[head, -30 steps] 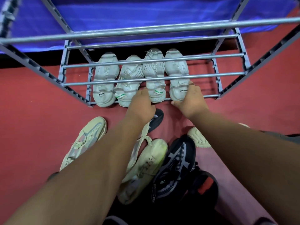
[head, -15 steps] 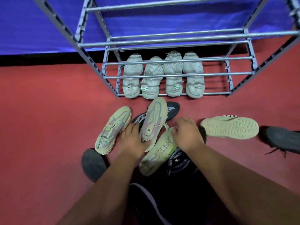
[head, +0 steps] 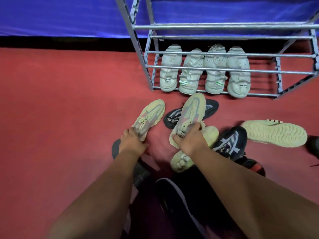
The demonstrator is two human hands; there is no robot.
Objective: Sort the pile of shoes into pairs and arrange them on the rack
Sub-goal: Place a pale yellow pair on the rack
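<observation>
My left hand (head: 132, 141) grips the heel of a beige knit sneaker (head: 150, 116) lying on the red floor. My right hand (head: 189, 138) is closed on the heel of a matching beige sneaker (head: 191, 112), tilted up over a black sneaker (head: 209, 107). The grey metal rack (head: 224, 26) stands beyond, with several white shoes (head: 204, 73) side by side on its bottom bars. Around my right hand lie a pale yellow shoe (head: 211, 133), a black mesh sneaker (head: 231, 140) and an upturned pale shoe (head: 274, 132) showing its sole.
More dark shoes lie close below my arms, one with a red patch (head: 255, 165). A blue cloth wall (head: 60, 16) runs behind the rack. Bare red floor (head: 60, 109) stretches to the left.
My hands left the white shoes on the rack, came back to the pile, and each took hold of a beige sneaker. The view has shifted left.
</observation>
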